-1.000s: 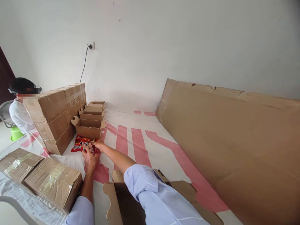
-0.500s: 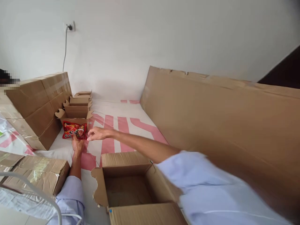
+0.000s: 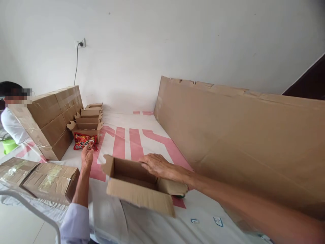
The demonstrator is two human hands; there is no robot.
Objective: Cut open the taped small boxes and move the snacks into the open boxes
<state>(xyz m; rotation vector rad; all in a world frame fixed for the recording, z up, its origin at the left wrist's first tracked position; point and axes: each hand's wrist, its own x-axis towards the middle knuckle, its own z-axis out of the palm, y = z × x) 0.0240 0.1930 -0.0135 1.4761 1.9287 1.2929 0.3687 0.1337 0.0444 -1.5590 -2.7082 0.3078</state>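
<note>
My right hand (image 3: 154, 164) is closed on the far rim of an open cardboard box (image 3: 139, 193), which sits tilted on the near side of the table. The box's flaps stick outward and its visible inside is bare. To the left, my left hand (image 3: 87, 156) reaches forward with its fingers at the lower edge of a shiny red food packet (image 3: 85, 140). The fingers look loosely stretched, and the packet covers no part of them. That packet leans against the front of a small open carton (image 3: 87, 128).
More open cartons (image 3: 90, 112) stand in a row behind. Stacked sealed boxes (image 3: 50, 118) form a wall at the left, with a person (image 3: 14, 118) beyond. Taped boxes (image 3: 48, 178) lie at the near left edge. A long cardboard panel (image 3: 228, 142) borders the right.
My right hand has left the packet's side and taken hold of the near box, which has shifted and tilted. My left hand stays by the red packet. The view has turned slightly.
</note>
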